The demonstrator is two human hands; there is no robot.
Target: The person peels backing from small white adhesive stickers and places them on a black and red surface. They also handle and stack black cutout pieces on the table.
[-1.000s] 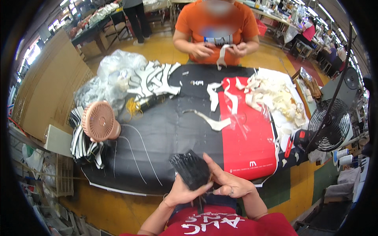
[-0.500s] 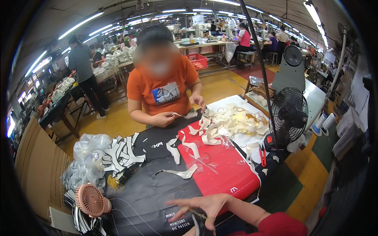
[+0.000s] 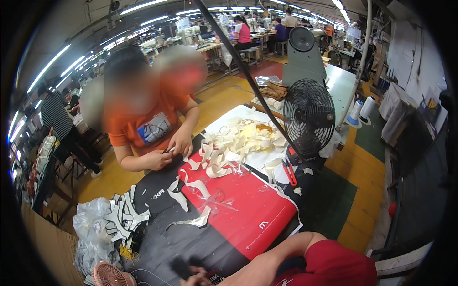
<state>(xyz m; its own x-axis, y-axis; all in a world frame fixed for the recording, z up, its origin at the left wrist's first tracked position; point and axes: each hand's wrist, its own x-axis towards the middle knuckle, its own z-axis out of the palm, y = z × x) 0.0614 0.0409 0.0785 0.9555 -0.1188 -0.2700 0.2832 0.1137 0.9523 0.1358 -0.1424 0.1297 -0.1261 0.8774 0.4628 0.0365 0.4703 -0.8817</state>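
My right forearm (image 3: 260,269) reaches in from the lower right, below a red sleeve. At the bottom edge the fingers of my right hand (image 3: 196,277) are curled at a dark, motion-blurred thing (image 3: 183,267) over the black sheet (image 3: 160,243); its kind cannot be made out. My left hand does not show. Ahead on the black and red covering (image 3: 248,209) lie curved cream strips, one of them a strip with a dark tail (image 3: 198,219). Across the table, a person in an orange shirt works with both hands (image 3: 169,152) close together on something small.
Cream scraps (image 3: 243,138) are heaped on white sheeting. Red-handled snips (image 3: 289,172) and a black fan (image 3: 309,114) stand at the right. On the left are black-and-white cut pieces (image 3: 125,214), plastic bags (image 3: 93,229), yellow thread (image 3: 129,253) and a pink fan (image 3: 112,275).
The whole view has shifted, moving the table leftward. My right hand has gone from spread fingers to curled ones, lower and further left. The other person's hands have come together.
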